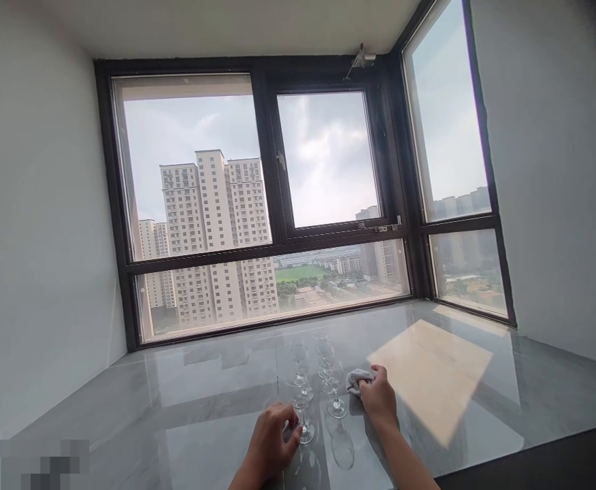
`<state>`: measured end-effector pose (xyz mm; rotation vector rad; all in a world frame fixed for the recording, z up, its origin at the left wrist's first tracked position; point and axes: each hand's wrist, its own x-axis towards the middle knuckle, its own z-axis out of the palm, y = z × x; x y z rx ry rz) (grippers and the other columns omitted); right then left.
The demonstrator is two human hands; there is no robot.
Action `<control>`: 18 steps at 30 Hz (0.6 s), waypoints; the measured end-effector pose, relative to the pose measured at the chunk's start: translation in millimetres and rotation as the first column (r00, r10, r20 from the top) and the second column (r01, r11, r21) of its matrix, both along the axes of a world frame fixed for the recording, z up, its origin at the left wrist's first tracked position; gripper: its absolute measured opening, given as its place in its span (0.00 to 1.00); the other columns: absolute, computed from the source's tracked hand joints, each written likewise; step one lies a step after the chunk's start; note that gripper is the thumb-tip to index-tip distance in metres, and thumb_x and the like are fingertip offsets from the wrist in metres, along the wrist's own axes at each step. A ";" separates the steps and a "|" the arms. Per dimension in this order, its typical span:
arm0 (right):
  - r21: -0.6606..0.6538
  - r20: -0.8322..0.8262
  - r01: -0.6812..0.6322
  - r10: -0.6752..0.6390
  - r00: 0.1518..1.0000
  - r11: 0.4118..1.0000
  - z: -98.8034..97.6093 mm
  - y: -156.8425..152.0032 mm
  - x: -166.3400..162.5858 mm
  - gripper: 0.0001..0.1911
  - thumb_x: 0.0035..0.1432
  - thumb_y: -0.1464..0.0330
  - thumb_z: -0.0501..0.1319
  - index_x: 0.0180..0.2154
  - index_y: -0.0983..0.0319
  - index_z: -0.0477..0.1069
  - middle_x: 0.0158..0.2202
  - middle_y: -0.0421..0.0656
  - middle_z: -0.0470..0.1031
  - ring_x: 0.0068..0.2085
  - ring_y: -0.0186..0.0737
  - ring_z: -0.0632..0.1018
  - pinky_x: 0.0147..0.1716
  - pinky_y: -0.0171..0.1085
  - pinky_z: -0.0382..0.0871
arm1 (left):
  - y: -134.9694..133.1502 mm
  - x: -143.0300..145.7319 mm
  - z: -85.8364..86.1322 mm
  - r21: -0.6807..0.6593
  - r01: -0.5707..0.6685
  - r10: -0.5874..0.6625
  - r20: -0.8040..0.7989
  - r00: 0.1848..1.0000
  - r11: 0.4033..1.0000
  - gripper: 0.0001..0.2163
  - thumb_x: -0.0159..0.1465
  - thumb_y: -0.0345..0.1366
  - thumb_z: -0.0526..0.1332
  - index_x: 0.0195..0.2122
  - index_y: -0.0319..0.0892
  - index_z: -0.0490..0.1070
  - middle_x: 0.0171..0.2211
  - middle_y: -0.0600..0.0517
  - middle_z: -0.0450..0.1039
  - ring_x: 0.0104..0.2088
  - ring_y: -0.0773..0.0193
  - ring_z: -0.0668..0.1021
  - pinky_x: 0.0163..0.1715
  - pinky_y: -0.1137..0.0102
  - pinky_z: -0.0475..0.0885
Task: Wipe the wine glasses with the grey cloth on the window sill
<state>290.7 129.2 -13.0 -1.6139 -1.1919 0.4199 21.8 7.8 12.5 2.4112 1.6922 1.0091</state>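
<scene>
Several clear stemmed glasses stand upright in two short rows on the glossy grey sill [216,401]. My left hand [272,439] is at the nearest glass of the left row, a small wine glass [307,433]. Thumb and forefinger are curled together at its stem, and its foot is on the sill. Just right of the nearest glass of the right row [337,407], my right hand [379,401] grips a bunched grey cloth [357,381]. The glasses overlap and are see-through, so their outlines are hard to separate.
Dark-framed windows [267,163] rise behind the sill and turn a corner at the right. White walls [37,204] close in both sides. A sunlit patch [441,374] lies right of my right hand. The sill's dark front edge [548,452] runs along the lower right.
</scene>
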 end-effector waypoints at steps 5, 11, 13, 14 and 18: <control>0.001 0.005 0.001 -0.001 1.000 1.000 -1.3 1.0 0.0 0.25 0.56 0.66 0.55 0.55 0.64 0.65 0.40 0.54 0.82 0.41 0.53 0.82 0.40 0.44 0.73 | -2.2 0.6 3.1 0.049 0.103 -0.104 0.012 0.995 0.993 0.06 0.59 0.41 0.59 0.29 0.46 0.70 0.33 0.49 0.77 0.38 0.57 0.78 0.43 0.65 0.70; 0.012 0.006 -0.015 0.015 1.000 1.000 -3.3 1.1 0.6 0.25 0.56 0.65 0.55 0.55 0.64 0.65 0.41 0.54 0.82 0.41 0.53 0.82 0.39 0.43 0.73 | -3.7 2.8 4.8 0.064 0.217 -0.218 0.015 0.976 0.974 0.08 0.58 0.43 0.60 0.34 0.48 0.75 0.36 0.49 0.80 0.40 0.55 0.80 0.56 0.55 0.68; 0.011 0.012 -0.010 0.010 1.000 1.000 -2.6 1.3 0.3 0.25 0.55 0.66 0.55 0.55 0.65 0.65 0.41 0.55 0.82 0.42 0.54 0.82 0.40 0.44 0.73 | -3.8 3.3 5.3 0.049 0.249 -0.250 0.018 0.968 0.967 0.09 0.59 0.44 0.60 0.35 0.49 0.76 0.37 0.49 0.81 0.40 0.55 0.81 0.58 0.54 0.67; 0.009 0.016 -0.008 0.007 1.000 1.000 -2.1 1.4 0.1 0.25 0.55 0.66 0.55 0.54 0.65 0.65 0.41 0.56 0.81 0.42 0.54 0.82 0.40 0.44 0.73 | -3.7 3.4 5.5 0.046 0.261 -0.262 0.013 0.965 0.964 0.10 0.60 0.45 0.60 0.36 0.49 0.77 0.38 0.49 0.81 0.41 0.55 0.81 0.60 0.53 0.66; -0.001 0.025 -0.002 0.002 1.000 1.000 -0.5 2.4 -0.8 0.23 0.55 0.66 0.55 0.54 0.65 0.65 0.42 0.55 0.81 0.42 0.53 0.82 0.41 0.43 0.72 | -1.3 3.8 5.5 0.063 0.306 -0.304 -0.046 0.952 0.950 0.15 0.64 0.51 0.57 0.41 0.49 0.78 0.39 0.47 0.80 0.42 0.55 0.81 0.62 0.50 0.64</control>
